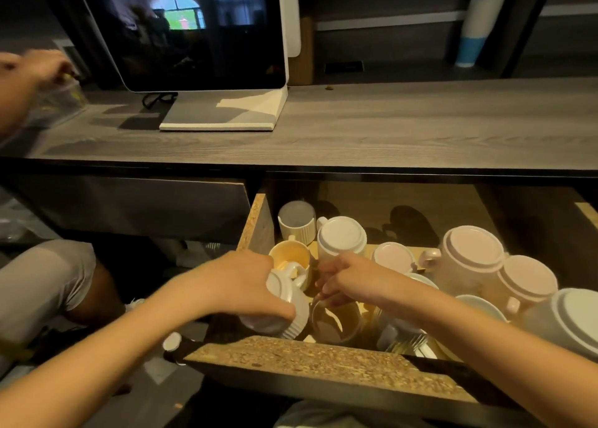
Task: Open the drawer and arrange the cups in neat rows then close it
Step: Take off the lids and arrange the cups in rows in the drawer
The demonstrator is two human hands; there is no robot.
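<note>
drawer [323,356] is pulled out, so step 1 is done & we're mid-sort. our left hand [239,282] is wrapped round a white ribbed cup [291,317], fingers curled over its side. it's held well off upright above the drawer's front-left corner. our right hand [351,280] hangs fingers-down over the rim of a brownish cup [336,321] standing just beside the ribbed one. fingertips seem to meet the rim, but it's blurred, so we can't tell if that's a real pinch or only a touch.

the other cups are a jumble. a yellow-lined cup [289,254] & a second ribbed cup [296,222] stand upright at the back left. a white mug [341,236] & pink mugs [470,249] sit upside down, not lined up. forks [409,343] lie near the front.

nxt, as we judge it: set the ribbed cup down in the front-left corner to start a row, then bring the brownish one up against it, same way up. most cups aren't placed yet, so closing is a long way off. main risk is crockery knocking together in that tight space.
</note>
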